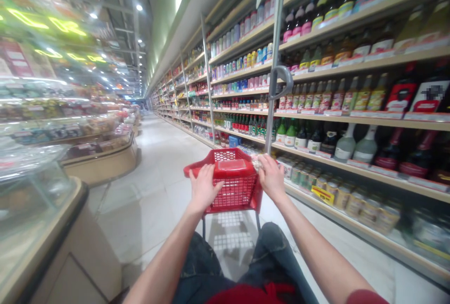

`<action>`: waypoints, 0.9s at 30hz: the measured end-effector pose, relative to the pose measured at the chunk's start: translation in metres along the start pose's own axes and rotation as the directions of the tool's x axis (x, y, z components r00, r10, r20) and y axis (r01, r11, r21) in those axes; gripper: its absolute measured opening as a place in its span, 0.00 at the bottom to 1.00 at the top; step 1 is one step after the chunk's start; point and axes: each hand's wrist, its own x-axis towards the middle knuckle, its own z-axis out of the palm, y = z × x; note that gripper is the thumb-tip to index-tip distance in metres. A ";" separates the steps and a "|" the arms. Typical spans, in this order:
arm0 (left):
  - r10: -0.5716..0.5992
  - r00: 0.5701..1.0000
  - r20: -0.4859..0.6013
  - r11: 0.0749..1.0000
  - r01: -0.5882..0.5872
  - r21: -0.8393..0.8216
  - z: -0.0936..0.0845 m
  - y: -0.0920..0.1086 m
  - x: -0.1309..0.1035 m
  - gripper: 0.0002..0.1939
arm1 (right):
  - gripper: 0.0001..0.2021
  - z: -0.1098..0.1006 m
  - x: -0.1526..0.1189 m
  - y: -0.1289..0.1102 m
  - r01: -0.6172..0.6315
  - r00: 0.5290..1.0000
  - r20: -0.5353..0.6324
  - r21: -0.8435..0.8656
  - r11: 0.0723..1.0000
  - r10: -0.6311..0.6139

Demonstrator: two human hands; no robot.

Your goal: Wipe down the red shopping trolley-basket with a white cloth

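A red plastic shopping cart with mesh walls stands right in front of my knees. My left hand lies over the left part of its red handle, fingers curled forward and thumb apart. At the handle's right end, my right hand is closed over the corner. Something small, pale and crumpled shows at its fingertips; I cannot tell its kind, nor whether the hand holds it. The inside of the cart is largely hidden from this angle.
Long shelves of bottles and cans run along the right, close to the cart, with a grey loop jutting from a post. Display counters stand on the left. A pale tiled aisle stretches ahead between them.
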 end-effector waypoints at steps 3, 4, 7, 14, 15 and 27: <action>-0.010 0.999 -0.031 1.000 0.010 -0.002 0.001 0.000 -0.001 0.25 | 0.17 -0.001 -0.001 0.002 0.001 1.000 -0.028 0.011 1.000 0.000; -0.013 0.999 -0.042 1.000 0.012 -0.003 0.001 -0.001 -0.002 0.24 | 0.17 0.000 -0.003 -0.004 0.038 0.999 -0.021 0.029 0.999 -0.038; -0.010 0.997 -0.072 1.000 0.010 -0.001 0.001 -0.005 -0.002 0.22 | 0.18 0.003 -0.008 -0.029 0.168 0.986 0.007 0.079 0.983 -0.169; -0.026 0.993 -0.119 0.999 0.028 0.018 -0.002 -0.011 -0.005 0.18 | 0.17 0.002 -0.001 0.007 0.097 0.995 -0.008 0.070 0.993 -0.097; -0.033 0.992 -0.123 0.999 0.035 0.016 -0.002 -0.011 -0.005 0.18 | 0.16 0.002 0.003 0.020 0.059 0.998 -0.037 0.087 0.994 -0.056; -0.035 0.987 -0.157 0.999 0.038 0.014 -0.003 -0.011 -0.007 0.17 | 0.18 0.001 -0.009 -0.012 0.233 0.973 -0.065 0.263 0.936 -0.224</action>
